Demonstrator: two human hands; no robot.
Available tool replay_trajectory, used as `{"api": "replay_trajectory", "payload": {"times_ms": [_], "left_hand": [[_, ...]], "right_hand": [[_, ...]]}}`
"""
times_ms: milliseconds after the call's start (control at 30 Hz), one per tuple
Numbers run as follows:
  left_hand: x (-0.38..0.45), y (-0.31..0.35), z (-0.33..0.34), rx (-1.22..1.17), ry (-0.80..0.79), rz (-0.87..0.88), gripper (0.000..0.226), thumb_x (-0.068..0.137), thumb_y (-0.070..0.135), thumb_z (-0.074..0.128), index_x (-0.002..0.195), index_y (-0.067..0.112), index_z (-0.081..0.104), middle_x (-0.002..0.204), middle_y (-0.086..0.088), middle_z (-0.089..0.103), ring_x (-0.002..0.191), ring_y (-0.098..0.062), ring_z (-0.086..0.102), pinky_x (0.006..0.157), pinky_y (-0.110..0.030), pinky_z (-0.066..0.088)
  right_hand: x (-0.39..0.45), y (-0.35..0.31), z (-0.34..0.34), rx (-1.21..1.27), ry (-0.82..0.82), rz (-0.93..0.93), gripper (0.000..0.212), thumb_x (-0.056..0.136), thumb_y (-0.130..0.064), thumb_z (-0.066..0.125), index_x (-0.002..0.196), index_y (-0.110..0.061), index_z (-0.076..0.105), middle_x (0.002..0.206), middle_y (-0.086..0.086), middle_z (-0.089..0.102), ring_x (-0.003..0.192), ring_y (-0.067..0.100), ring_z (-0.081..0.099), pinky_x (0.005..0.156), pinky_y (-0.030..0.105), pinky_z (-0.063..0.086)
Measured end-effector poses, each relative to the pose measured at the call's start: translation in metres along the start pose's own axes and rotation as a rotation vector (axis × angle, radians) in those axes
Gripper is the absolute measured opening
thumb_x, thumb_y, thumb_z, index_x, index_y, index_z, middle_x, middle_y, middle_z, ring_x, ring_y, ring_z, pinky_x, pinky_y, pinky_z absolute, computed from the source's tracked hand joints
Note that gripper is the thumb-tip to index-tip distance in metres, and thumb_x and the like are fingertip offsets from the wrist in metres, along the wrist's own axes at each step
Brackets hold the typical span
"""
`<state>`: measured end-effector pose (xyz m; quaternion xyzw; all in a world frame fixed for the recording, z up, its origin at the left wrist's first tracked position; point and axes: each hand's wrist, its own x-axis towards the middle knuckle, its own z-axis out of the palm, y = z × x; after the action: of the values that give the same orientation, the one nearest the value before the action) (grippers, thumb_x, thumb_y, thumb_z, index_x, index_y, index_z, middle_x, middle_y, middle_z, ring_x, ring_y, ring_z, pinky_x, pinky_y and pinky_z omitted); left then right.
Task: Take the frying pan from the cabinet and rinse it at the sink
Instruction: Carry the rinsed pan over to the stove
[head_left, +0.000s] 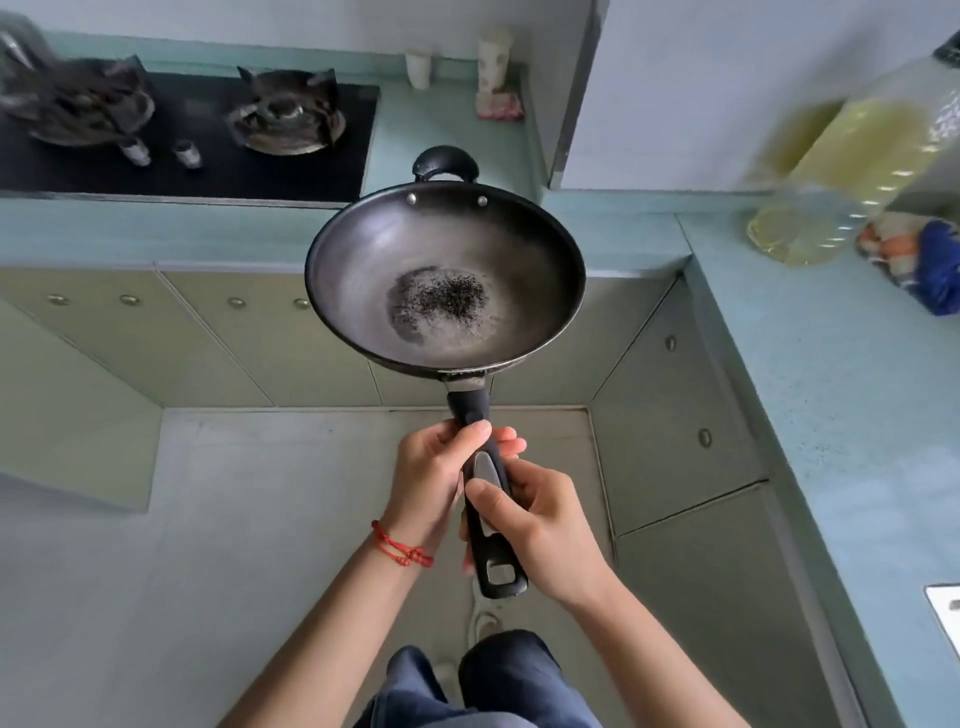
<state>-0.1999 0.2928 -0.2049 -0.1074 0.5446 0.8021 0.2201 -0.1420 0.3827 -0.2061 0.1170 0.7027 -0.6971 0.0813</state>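
Both hands, left hand (434, 470) and right hand (540, 525), curl round the frying pan (444, 278) handle, holding it above the floor; already out of the cabinet; carrying to the sink likely comes next.

Gas stove (187, 130) on teal counter (831, 374), oil bottles (852, 171) right.

A single wide-angle view is taken from head height, aimed forward and steeply down over the pale tiled floor (260, 519). The L-shaped blue-green countertop (831, 389) is seen curving along the top and right edges, with the black glass gas hob (208, 150) set farthest away at upper left.
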Motion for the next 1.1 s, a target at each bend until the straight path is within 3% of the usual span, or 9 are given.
{"api": "replay_trajectory", "payload": {"times_ms": [100,267,400,467,567,733,833,933,1100], "left_hand": [[0.030,0.013,0.000,-0.015,0.040,0.015,0.020,0.087,0.001,0.048,0.076,-0.006,0.063,0.066,-0.008,0.072,0.065,-0.018,0.071,0.055,-0.024,0.054],[0.088,0.034,0.013,-0.070,0.104,0.023,0.017,0.087,0.001,0.048,0.077,-0.006,0.061,0.067,-0.006,0.073,0.067,-0.021,0.071,0.059,-0.026,0.056],[0.130,0.050,0.028,-0.083,0.136,0.038,0.018,0.086,0.001,0.048,0.077,-0.006,0.062,0.067,-0.007,0.073,0.067,-0.022,0.071,0.063,-0.027,0.058],[0.150,0.058,0.033,-0.093,0.145,0.030,0.018,0.087,0.001,0.047,0.076,-0.005,0.062,0.066,-0.007,0.073,0.066,-0.021,0.071,0.063,-0.028,0.058],[0.178,0.070,0.039,-0.106,0.135,0.012,0.020,0.087,0.000,0.047,0.074,-0.003,0.062,0.066,-0.008,0.072,0.065,-0.022,0.071,0.064,-0.028,0.058],[0.240,0.088,0.040,-0.092,0.120,-0.008,0.022,0.087,0.000,0.046,0.074,-0.003,0.064,0.065,-0.008,0.072,0.065,-0.020,0.071,0.064,-0.026,0.058],[0.282,0.098,0.038,-0.095,0.089,-0.023,0.022,0.087,0.000,0.047,0.074,-0.005,0.065,0.066,-0.010,0.072,0.066,-0.022,0.071,0.064,-0.026,0.057],[0.325,0.112,0.032,-0.080,0.063,-0.027,0.021,0.086,0.001,0.048,0.077,-0.006,0.066,0.069,-0.014,0.073,0.069,-0.023,0.071,0.065,-0.025,0.057],[0.385,0.132,0.025,-0.042,0.020,-0.060,0.020,0.086,0.001,0.048,0.081,-0.006,0.066,0.070,-0.014,0.073,0.070,-0.022,0.071,0.064,-0.024,0.056]], "right_hand": [[0.036,-0.008,-0.004,0.033,-0.063,0.014,0.038,0.078,-0.024,0.057,0.079,0.013,0.044,0.067,0.022,0.052,0.047,0.026,0.054,0.046,0.028,0.047],[0.102,-0.022,-0.022,-0.020,-0.091,-0.005,0.046,0.074,-0.034,0.058,0.079,0.010,0.046,0.067,0.022,0.052,0.055,0.028,0.051,0.054,0.046,0.046],[0.148,-0.036,-0.040,-0.038,-0.128,-0.009,0.044,0.077,-0.031,0.058,0.079,0.011,0.045,0.066,0.032,0.051,0.054,0.029,0.051,0.051,0.048,0.045],[0.170,-0.042,-0.046,-0.061,-0.111,-0.019,0.049,0.074,-0.037,0.058,0.078,0.010,0.045,0.071,0.041,0.049,0.050,0.038,0.048,0.050,0.053,0.044],[0.199,-0.048,-0.053,-0.058,-0.108,-0.018,0.049,0.072,-0.038,0.058,0.076,0.009,0.045,0.071,0.042,0.048,0.054,0.054,0.048,0.051,0.055,0.042],[0.262,-0.054,-0.059,-0.038,-0.097,-0.023,0.042,0.072,-0.036,0.059,0.070,0.003,0.043,0.062,0.018,0.047,0.055,0.028,0.044,0.049,0.054,0.041],[0.301,-0.058,-0.060,-0.021,-0.055,-0.015,0.041,0.071,-0.035,0.059,0.068,0.002,0.044,0.061,0.021,0.047,0.052,0.030,0.044,0.049,0.055,0.041],[0.341,-0.064,-0.059,-0.035,-0.029,-0.008,0.040,0.071,-0.036,0.059,0.068,0.002,0.045,0.061,0.025,0.049,0.050,0.050,0.047,0.050,0.055,0.042],[0.399,-0.071,-0.059,-0.022,-0.029,0.015,0.034,0.074,-0.034,0.060,0.067,-0.004,0.048,0.062,0.019,0.050,0.054,0.027,0.047,0.051,0.057,0.043]]}}
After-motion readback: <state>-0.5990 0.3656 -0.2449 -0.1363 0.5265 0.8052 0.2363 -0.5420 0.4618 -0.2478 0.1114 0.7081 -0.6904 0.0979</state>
